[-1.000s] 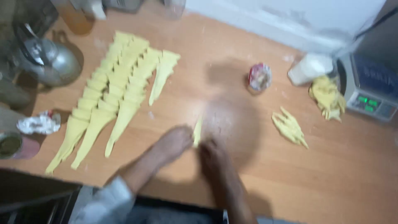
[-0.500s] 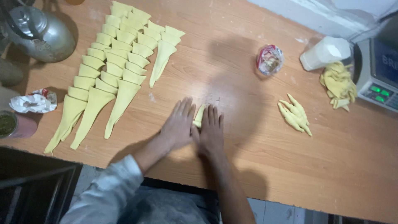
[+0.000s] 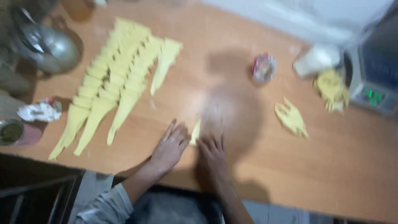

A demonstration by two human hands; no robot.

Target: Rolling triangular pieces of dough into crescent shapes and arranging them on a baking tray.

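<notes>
Pressing flat on the worktop, the left hand and right hand lay side by side, fingers spread, no grip closed on anything. Between them sat a small yellow dough piece, touched by both hands' inner edges. Well off to the left hand's far side lay rows of yellow dough strips. Beyond the right hand, apart, rested a yellow dough scrap, and farther still a scale.
</notes>
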